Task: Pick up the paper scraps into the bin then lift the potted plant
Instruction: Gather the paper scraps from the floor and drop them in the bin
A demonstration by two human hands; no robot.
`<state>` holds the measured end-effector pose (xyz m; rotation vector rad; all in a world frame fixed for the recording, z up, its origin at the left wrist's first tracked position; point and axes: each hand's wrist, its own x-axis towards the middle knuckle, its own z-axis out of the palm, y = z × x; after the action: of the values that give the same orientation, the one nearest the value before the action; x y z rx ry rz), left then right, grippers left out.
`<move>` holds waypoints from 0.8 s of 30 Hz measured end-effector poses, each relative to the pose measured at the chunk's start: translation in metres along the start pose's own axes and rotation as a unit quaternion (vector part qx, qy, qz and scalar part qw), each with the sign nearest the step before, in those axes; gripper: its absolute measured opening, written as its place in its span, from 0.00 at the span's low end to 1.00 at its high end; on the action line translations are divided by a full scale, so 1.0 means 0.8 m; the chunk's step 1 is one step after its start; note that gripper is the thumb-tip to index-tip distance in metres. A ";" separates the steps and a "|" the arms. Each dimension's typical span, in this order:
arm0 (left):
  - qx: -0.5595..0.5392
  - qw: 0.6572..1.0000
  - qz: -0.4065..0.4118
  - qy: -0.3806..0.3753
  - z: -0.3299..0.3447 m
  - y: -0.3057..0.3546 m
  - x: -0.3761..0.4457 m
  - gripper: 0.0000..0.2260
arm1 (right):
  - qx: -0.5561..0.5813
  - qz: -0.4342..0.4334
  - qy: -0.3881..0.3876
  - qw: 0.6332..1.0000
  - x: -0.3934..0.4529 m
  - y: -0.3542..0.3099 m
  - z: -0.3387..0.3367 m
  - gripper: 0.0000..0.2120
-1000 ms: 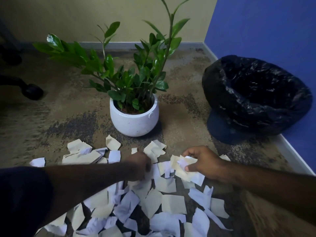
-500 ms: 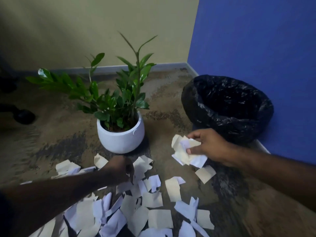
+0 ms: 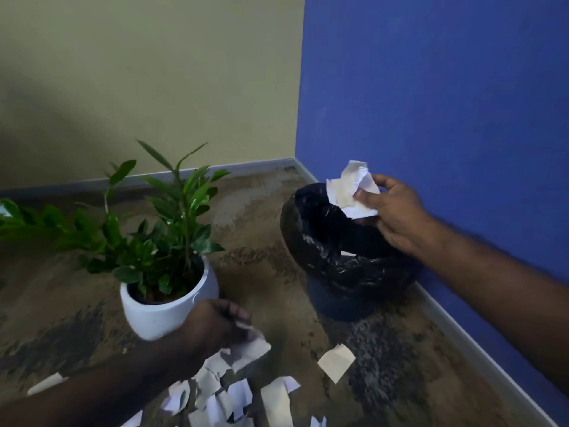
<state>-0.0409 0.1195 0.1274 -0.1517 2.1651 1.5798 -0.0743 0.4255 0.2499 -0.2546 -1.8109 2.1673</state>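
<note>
My right hand (image 3: 397,214) holds a bunch of white paper scraps (image 3: 351,189) right above the open mouth of the bin (image 3: 332,263), which is lined with a black bag and stands against the blue wall. My left hand (image 3: 215,326) hovers in front of the white pot (image 3: 157,315) of the green potted plant (image 3: 160,238), its fingers closed on a few scraps (image 3: 251,346). Several more scraps (image 3: 234,396) lie scattered on the floor at the bottom centre. One loose scrap (image 3: 335,362) lies alone near the bin's base.
The bin sits in the corner where the beige wall meets the blue wall (image 3: 431,103). A grey skirting board (image 3: 480,355) runs along the floor's right edge. The worn brown carpet (image 3: 261,235) stretches between plant and bin.
My right hand has carried its bunch of scraps up from the floor to above the bin. My left hand has lifted from the pile with scraps. The view has tilted up.
</note>
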 end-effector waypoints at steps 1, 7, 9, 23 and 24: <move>-0.021 1.000 0.010 0.001 0.007 0.013 -0.002 0.12 | -0.034 -0.008 0.036 0.999 0.007 0.007 -0.009 0.10; -0.157 0.985 0.066 0.007 0.036 0.089 -0.015 0.13 | -0.198 0.103 0.040 0.974 0.022 0.033 -0.045 0.31; -0.178 0.980 0.092 0.017 0.043 0.110 -0.016 0.12 | -0.208 0.124 0.036 0.970 0.021 0.036 -0.051 0.38; -0.366 0.917 0.150 0.046 0.185 0.225 0.051 0.14 | -0.143 0.091 0.075 0.983 0.015 0.042 -0.043 0.04; -0.339 0.928 0.154 0.012 0.193 0.218 0.054 0.17 | -0.139 0.090 0.073 0.984 0.013 0.044 -0.044 0.04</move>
<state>-0.0945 0.3287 0.2244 -0.0423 1.6199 2.4692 -0.0765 0.4562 0.2095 -0.6457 -2.0697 1.9417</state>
